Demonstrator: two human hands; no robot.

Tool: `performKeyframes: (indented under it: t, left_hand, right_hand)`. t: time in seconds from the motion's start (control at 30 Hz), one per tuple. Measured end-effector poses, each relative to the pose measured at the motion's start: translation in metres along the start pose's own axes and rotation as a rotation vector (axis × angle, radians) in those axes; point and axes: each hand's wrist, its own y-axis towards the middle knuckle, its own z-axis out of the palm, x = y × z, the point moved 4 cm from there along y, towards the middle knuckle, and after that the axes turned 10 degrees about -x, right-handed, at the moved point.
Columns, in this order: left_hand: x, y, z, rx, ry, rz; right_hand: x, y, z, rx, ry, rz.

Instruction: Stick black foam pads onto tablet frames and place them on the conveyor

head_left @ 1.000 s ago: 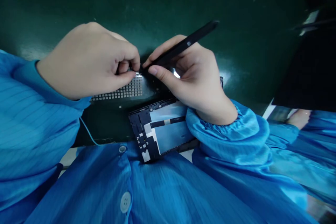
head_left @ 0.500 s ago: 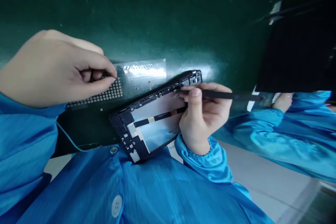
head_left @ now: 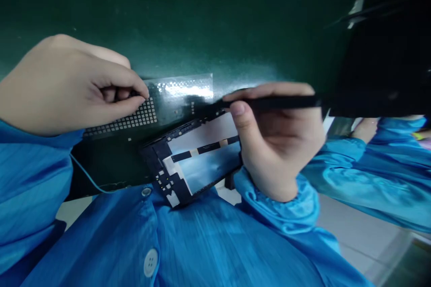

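Observation:
My left hand [head_left: 77, 85] is closed in a pinch at the edge of a clear sheet [head_left: 200, 84] that carries rows of small grey square pads [head_left: 144, 114]. The palm covers part of these rows. Black tweezers [head_left: 286, 102] are gripped in my right hand [head_left: 279, 143], their tips pointing left toward the sheet and over the top edge of an opened tablet [head_left: 208, 170]. This tablet lies tilted against my front, its inside showing a silvery panel, a dark flex strip and small parts at the left end. Whether the tweezer tips hold anything is too dark to tell.
Everything rests on a dark green tabletop [head_left: 202, 18]. One loose small pad [head_left: 129, 139] lies below the sheet. At the right, a co-worker's hand [head_left: 365, 129] and blue sleeve [head_left: 346, 148] are close to a black mat [head_left: 377, 63]. A thin blue cord [head_left: 84, 172] hangs by my left sleeve.
My right hand has lifted with the tweezers and moved up and to the right, their tips now above the tablet's top edge. My left hand and the sheet have hardly moved.

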Motion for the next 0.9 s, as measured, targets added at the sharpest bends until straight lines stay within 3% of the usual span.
performKeyframes:
  t: [0.1,0.2,0.3,0.43,0.6,0.67,0.73,0.77,0.9]
  left_hand:
    - [-0.007,0.004,-0.001,0.047,-0.020,0.098]
    - [-0.008,0.007,-0.001,0.073,-0.027,0.046]
    - [-0.007,0.007,0.000,0.091,-0.017,0.002]
    - [-0.006,0.006,0.000,0.112,0.021,-0.015]
    - [-0.008,0.009,-0.001,0.126,0.021,-0.016]
    - [-0.008,0.009,-0.001,0.123,0.002,-0.020]
    - [-0.007,0.010,-0.001,0.108,-0.006,-0.017]
    - [-0.007,0.010,-0.001,0.096,-0.009,-0.012]
    - [-0.006,0.008,0.000,0.055,-0.042,0.015]
  right_hand:
    - [0.007,0.032,0.038,0.350,0.156,-0.014]
    - [0.000,0.048,0.074,0.599,0.217,-0.072]
    - [-0.010,0.049,0.087,0.639,0.221,-0.064]
    - [-0.012,0.044,0.083,0.593,0.263,0.026]
    - [-0.012,0.057,0.091,0.666,0.238,0.039]
    - [-0.016,0.063,0.088,0.670,0.336,0.133]
    - [-0.022,0.063,0.073,0.562,0.457,0.259]
    - [-0.025,0.060,0.061,0.448,0.474,0.293]
    - [-0.034,0.021,-0.002,-0.165,0.250,0.217]
